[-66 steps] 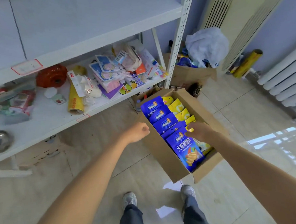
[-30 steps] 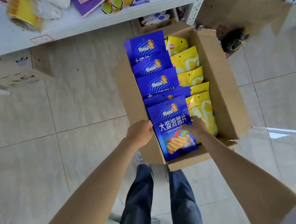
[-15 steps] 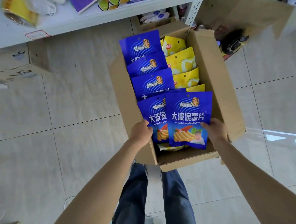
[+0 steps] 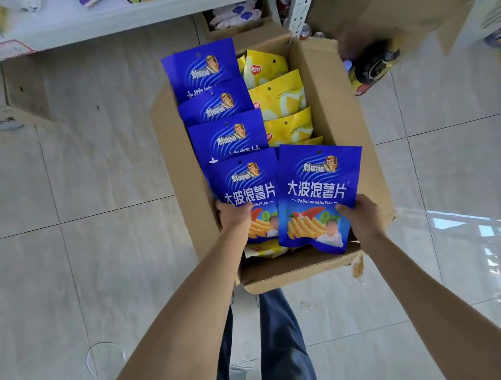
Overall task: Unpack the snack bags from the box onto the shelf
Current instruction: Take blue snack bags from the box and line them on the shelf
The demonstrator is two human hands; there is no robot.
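Observation:
An open cardboard box (image 4: pixel 339 118) stands on the tiled floor, holding a row of blue snack bags (image 4: pixel 221 132) on the left and yellow snack bags (image 4: pixel 281 98) on the right. My right hand (image 4: pixel 361 220) grips a blue bag (image 4: pixel 317 191) by its right edge, raised over the box's near end. My left hand (image 4: pixel 233 217) grips another blue bag (image 4: pixel 246 187) at its lower left corner, at the front of the blue row. The white shelf (image 4: pixel 112 18) runs along the top of the view.
Another cardboard box (image 4: pixel 384 5) sits at the top right beside the shelf's perforated post (image 4: pixel 301 5). A dark and yellow object (image 4: pixel 374 65) lies beside it. A flattened carton (image 4: pixel 5 97) lies under the shelf at left. My legs (image 4: pixel 271 342) stand before the box.
I bent over the box from standing. My right hand pulled a blue bag out of the row and lifted it to the right; my left hand took hold of the bag behind it.

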